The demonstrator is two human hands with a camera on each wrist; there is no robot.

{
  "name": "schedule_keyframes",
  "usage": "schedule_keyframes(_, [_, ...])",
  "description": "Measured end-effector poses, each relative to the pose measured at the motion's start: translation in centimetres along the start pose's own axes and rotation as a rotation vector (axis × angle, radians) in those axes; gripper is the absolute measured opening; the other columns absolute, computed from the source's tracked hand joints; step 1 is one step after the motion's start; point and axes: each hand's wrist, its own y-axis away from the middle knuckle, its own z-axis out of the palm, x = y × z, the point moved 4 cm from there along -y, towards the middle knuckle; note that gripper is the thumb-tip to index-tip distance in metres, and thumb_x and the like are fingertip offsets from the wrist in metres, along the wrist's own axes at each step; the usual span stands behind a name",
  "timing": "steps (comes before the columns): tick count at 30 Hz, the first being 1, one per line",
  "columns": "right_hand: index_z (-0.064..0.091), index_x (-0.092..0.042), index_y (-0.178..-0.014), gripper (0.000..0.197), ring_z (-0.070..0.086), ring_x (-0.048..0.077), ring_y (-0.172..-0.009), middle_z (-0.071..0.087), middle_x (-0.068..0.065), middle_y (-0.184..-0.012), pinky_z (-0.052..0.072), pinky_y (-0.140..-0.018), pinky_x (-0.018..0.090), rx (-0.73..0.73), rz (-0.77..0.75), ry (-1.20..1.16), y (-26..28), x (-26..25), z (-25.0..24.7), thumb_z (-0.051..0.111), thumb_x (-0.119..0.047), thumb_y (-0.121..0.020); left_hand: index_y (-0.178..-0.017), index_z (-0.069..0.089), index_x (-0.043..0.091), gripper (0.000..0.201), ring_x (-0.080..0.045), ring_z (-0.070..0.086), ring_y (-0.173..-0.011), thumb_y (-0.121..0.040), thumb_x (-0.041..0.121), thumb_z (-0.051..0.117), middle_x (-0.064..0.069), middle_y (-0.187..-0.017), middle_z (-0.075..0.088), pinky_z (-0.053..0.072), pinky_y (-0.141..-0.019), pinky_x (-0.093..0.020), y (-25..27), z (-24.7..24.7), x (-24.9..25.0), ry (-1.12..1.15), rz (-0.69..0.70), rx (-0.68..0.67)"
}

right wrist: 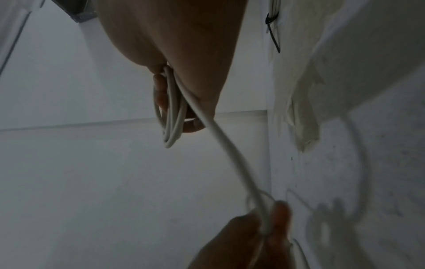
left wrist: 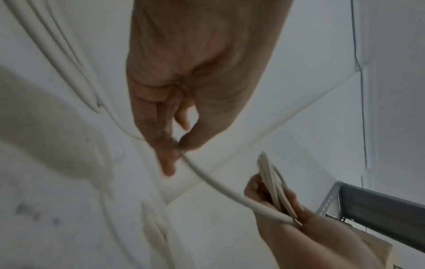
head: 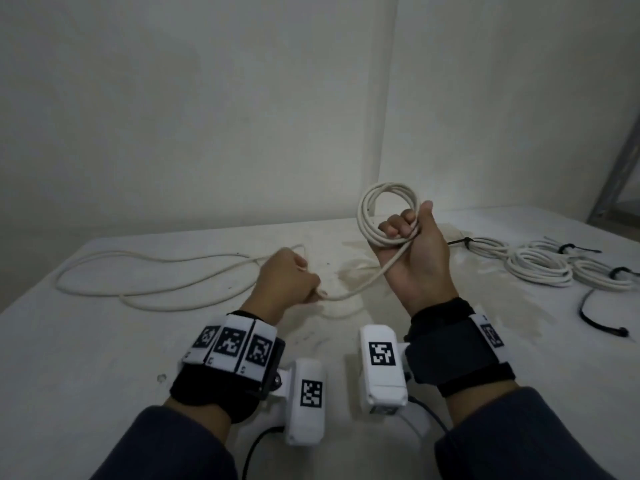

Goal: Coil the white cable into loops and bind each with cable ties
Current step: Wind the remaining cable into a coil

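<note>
Above a white tabletop (head: pixel 104 358), the right hand (head: pixel 412 258) holds up a small coil (head: pixel 384 213) of white cable (head: pixel 360 289), fingers curled round it. The cable slants down-left to the left hand (head: pixel 287 278), which pinches it. Loose cable (head: pixel 156 271) trails further left over open surface; tied bundles (head: pixel 540 268) lie right.

Plain off-white walls (head: pixel 207 98) meeting in a corner (head: pixel 391 98) behind a white, stained table (head: pixel 86 358). Dim, even light throughout. Grey metal shelving (head: pixel 620 150) standing past the table's far right corner.
</note>
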Motion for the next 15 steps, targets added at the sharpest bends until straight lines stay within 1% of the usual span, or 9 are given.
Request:
schedule_keyframes(1, [0.041,-0.017,-0.065,0.046,0.035,0.010,-0.041,0.033,-0.005,-0.046,0.047,-0.067,0.026,0.001,0.013,0.023,-0.1,0.1,-0.2,0.033,-0.041,-0.103,-0.084,0.045,0.010,0.021,-0.027,0.068,-0.070,-0.085,-0.004,0.061,-0.015,-0.091,0.060,0.058,-0.066,-0.037,-0.3,-0.9,0.2,0.125,0.055,0.125])
schedule_keyframes(2, [0.041,-0.017,-0.065,0.045,0.033,0.009,-0.039,0.031,-0.005,-0.045,0.048,-0.068,0.026,0.000,0.027,0.053,0.0,0.2,-0.4,0.033,-0.040,-0.103,-0.095,0.044,0.010,0.021,-0.023,0.068,-0.067,-0.088,-0.003,0.059,-0.012,-0.096,0.058,0.056,-0.061,-0.030,-0.4,-1.8,0.5,0.254,0.106,0.219])
schedule_keyframes(3, [0.040,-0.017,-0.066,0.044,0.030,0.009,-0.038,0.029,-0.006,-0.045,0.048,-0.066,0.024,-0.003,0.045,0.084,0.0,0.4,-0.5,0.033,-0.039,-0.103,-0.104,0.044,0.009,0.023,-0.017,0.068,-0.063,-0.090,-0.001,0.059,-0.008,-0.096,0.057,0.054,-0.059,-0.024,-0.6,-2.5,0.7,0.381,0.152,0.277])
schedule_keyframes(5, [0.040,-0.017,-0.067,0.043,0.026,0.008,-0.036,0.027,-0.007,-0.044,0.048,-0.058,0.021,-0.022,0.110,0.127,0.1,1.1,-0.5,0.034,-0.039,-0.103,-0.115,0.047,0.008,0.028,-0.008,0.067,-0.059,-0.091,0.002,0.060,-0.002,-0.094,0.059,0.053,-0.058,-0.017,-0.5,-3.8,1.3,0.571,0.215,0.323])
schedule_keyframes(6, [0.041,-0.017,-0.067,0.042,0.025,0.008,-0.036,0.026,-0.007,-0.044,0.047,-0.056,0.020,-0.045,0.154,0.147,0.2,1.5,-0.4,0.034,-0.039,-0.103,-0.117,0.049,0.008,0.029,-0.005,0.067,-0.059,-0.091,0.003,0.061,-0.001,-0.092,0.061,0.052,-0.059,-0.014,-0.3,-4.2,1.7,0.614,0.239,0.330])
schedule_keyframes(8, [0.042,-0.016,-0.066,0.042,0.024,0.007,-0.034,0.026,-0.007,-0.044,0.045,-0.054,0.020,-0.109,0.245,0.192,0.6,2.3,-0.1,0.035,-0.038,-0.102,-0.118,0.055,0.006,0.029,-0.002,0.067,-0.062,-0.091,0.004,0.062,-0.002,-0.090,0.066,0.051,-0.061,-0.013,-0.3,-4.7,2.1,0.635,0.264,0.327])
schedule_keyframes(10, [0.042,-0.015,-0.066,0.042,0.024,0.007,-0.033,0.025,-0.008,-0.043,0.044,-0.051,0.021,-0.162,0.317,0.256,1.0,3.2,0.2,0.035,-0.037,-0.101,-0.122,0.057,0.003,0.032,-0.003,0.068,-0.068,-0.090,0.004,0.062,-0.006,-0.095,0.068,0.051,-0.065,-0.014,-0.3,-4.9,2.1,0.659,0.279,0.311])
schedule_keyframes(12, [0.042,-0.014,-0.066,0.042,0.023,0.006,-0.033,0.024,-0.007,-0.043,0.043,-0.050,0.021,-0.177,0.340,0.329,1.3,3.8,0.4,0.036,-0.036,-0.102,-0.124,0.059,0.004,0.034,-0.005,0.069,-0.071,-0.090,0.005,0.063,-0.009,-0.098,0.067,0.051,-0.067,-0.017,-0.2,-4.9,2.3,0.687,0.298,0.285])
schedule_keyframes(15, [0.042,-0.013,-0.066,0.042,0.022,0.006,-0.032,0.023,-0.007,-0.043,0.043,-0.047,0.020,-0.187,0.356,0.397,1.6,4.3,0.6,0.037,-0.035,-0.102,-0.120,0.062,0.007,0.032,-0.006,0.068,-0.072,-0.088,0.005,0.064,-0.006,-0.094,0.066,0.053,-0.070,-0.020,0.3,-4.8,3.2,0.680,0.356,0.245])
